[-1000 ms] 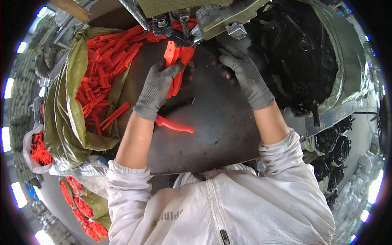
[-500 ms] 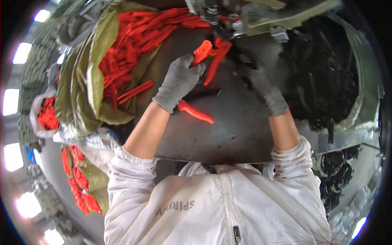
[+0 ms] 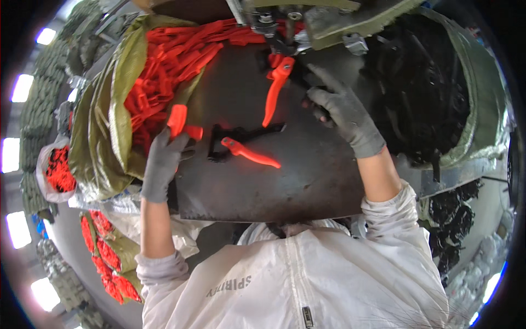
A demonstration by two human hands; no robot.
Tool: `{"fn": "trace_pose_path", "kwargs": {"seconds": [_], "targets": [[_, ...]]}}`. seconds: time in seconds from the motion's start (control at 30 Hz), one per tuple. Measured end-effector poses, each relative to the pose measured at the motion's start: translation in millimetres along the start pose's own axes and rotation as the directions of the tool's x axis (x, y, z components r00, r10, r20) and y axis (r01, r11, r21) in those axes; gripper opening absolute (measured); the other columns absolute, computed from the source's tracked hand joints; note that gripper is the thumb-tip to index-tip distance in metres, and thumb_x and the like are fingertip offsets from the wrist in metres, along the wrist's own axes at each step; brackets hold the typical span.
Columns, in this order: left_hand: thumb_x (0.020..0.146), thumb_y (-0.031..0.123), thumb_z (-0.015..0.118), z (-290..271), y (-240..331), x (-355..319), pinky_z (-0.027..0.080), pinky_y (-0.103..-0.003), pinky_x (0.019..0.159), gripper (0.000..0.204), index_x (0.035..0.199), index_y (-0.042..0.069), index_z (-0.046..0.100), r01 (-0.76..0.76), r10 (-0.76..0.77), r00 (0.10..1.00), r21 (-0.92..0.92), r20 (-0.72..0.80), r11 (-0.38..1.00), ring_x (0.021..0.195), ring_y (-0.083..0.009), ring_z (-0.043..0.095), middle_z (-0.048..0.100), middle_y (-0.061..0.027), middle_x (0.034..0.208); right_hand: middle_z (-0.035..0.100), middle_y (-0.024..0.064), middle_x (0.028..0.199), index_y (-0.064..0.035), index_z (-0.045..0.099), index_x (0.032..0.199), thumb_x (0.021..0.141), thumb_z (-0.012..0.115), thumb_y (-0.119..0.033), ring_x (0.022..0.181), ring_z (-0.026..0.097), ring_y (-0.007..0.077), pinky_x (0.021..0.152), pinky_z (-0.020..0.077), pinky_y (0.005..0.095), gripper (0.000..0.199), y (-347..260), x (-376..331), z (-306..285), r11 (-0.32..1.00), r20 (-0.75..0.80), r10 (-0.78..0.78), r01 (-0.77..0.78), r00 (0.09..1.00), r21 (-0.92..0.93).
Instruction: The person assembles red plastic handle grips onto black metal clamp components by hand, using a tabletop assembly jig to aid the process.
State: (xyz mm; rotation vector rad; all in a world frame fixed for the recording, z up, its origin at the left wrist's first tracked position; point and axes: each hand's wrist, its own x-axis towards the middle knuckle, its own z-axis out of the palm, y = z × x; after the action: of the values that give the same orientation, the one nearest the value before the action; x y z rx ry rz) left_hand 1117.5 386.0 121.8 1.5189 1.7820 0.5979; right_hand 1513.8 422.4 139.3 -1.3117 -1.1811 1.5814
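Note:
At the left of the metal worktop, beside the sack, my gloved left hand (image 3: 163,164) is closed around a red plastic handle (image 3: 177,118). More red shows at its fingers, perhaps a second piece. My gloved right hand (image 3: 346,112) hovers right of the machine with its index finger stretched out and the other fingers partly bent; I see nothing held in it. Just left of it, a red lever (image 3: 275,90) hangs from a black part under the machine head (image 3: 274,27). A red lever with a rivet hole (image 3: 249,153) lies by a black frame part (image 3: 219,145) mid-worktop.
A green woven sack (image 3: 112,109) full of red handles stands at the left. On the right another sack (image 3: 482,104) holds many black parts. A smaller white bag (image 3: 46,170) of red and black pieces sits far left. The worktop's front edge (image 3: 263,220) runs before my body.
My left hand has moved left and nearer, from the machine to the sack's side, carrying red plastic. The right hand has shifted slightly left, its index finger now extended.

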Motion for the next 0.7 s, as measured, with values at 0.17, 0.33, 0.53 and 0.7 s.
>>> {"fn": "trace_pose_path", "kwargs": {"seconds": [0.17,0.33,0.53,0.7], "targets": [[0.099,0.008,0.061,26,84,-2,0.06,-0.031,0.078,0.026,0.123,0.0,0.063,0.103,-0.029,0.989,-0.529,0.145,0.842,0.091,-0.017,0.071,0.069,-0.0094,0.113,0.068,0.0062,0.09,-0.0068,0.042,0.155,0.098,0.059,-0.016,0.058,0.052,0.0061,0.05,0.0422,0.0232,0.061,28,15,-9,0.992,-0.033,0.036,-0.04,0.999,-0.122],[0.096,0.008,0.067,60,130,3,0.061,-0.033,0.082,0.022,0.116,0.001,0.061,0.039,0.15,0.953,-0.596,0.265,0.802,0.093,-0.0201,0.072,0.07,-0.0126,0.117,0.069,0.0078,0.09,-0.0097,0.042,0.156,0.097,0.061,-0.014,0.058,0.055,0.0081,0.051,0.045,0.0243,0.062,46,13,-14,0.997,-0.03,0.044,-0.042,0.999,0.06],[0.093,0.004,0.072,116,165,-5,0.062,-0.031,0.069,0.022,0.112,0.0,0.061,0.019,0.256,0.925,-0.708,0.28,0.706,0.072,-0.0152,0.068,0.068,-0.0066,0.09,0.07,0.0107,0.1,-0.005,0.051,0.146,0.09,0.068,-0.009,0.077,0.067,0.0227,0.065,0.0561,0.0369,0.059,38,-9,5,0.967,-0.135,-0.184,0.204,0.974,0.151],[0.093,0.002,0.068,165,126,12,0.056,-0.025,0.06,0.027,0.117,0.0,0.056,-0.11,0.203,0.968,-0.476,0.15,0.873,0.068,-0.0114,0.064,0.065,-0.0072,0.093,0.068,0.0194,0.115,-0.0064,0.062,0.128,0.09,0.068,-0.011,0.092,0.065,0.0424,0.084,0.0558,0.0459,0.039,30,-90,-19,0.666,-0.213,-0.556,0.277,0.803,-0.693]]}}
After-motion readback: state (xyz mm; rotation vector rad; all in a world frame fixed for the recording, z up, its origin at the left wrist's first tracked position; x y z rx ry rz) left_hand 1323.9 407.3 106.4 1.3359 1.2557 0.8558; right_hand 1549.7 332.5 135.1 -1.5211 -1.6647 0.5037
